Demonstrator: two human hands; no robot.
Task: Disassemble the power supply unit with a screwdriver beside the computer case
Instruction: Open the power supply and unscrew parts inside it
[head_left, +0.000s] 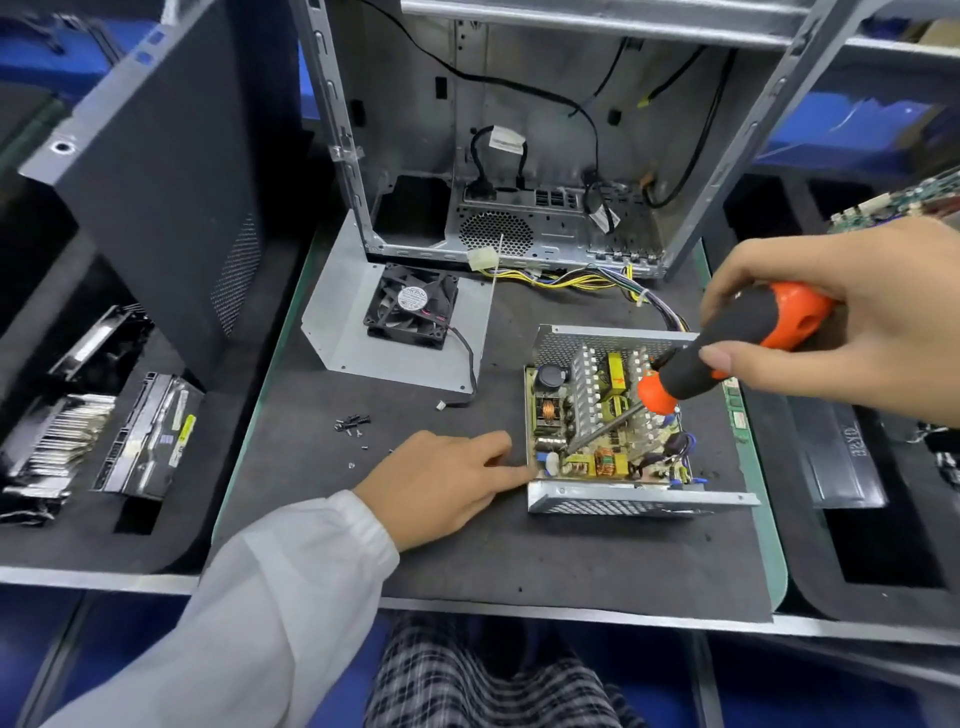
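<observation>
1. The step in hand looks like backing out a board screw at the near-left corner of the circuit board (602, 431) inside the power supply unit (623, 426). To do it well, seat the tip square in the screw head before turning, and bring the shaft closer to upright; at its present slant it would likely cam out.
2. Press down firmly while turning, and keep the shaft off the heatsink fins and the copper coils it passes over.
3. Brace the housing so it cannot skid on the black mat (467, 561); a hand against its left wall would do.
4. The right hand (852, 306) is curled round the orange and black handle of the screwdriver (727, 353), thumb along the grip, holding it above the unit.
5. The tip reaches down toward the board's left edge; whether it has actually engaged a screw is too small to tell.
6. The left hand (441, 483) lies on the mat with relaxed fingers, holding nothing; the fingertips reach the near-left corner of the unit.
7. The unit sits toward the mat's right edge, lid off, just in front of the open computer case (519, 130), its cable bundle running back to it.
8. Loose screws (352, 423) lie left of centre; add new ones there.
</observation>
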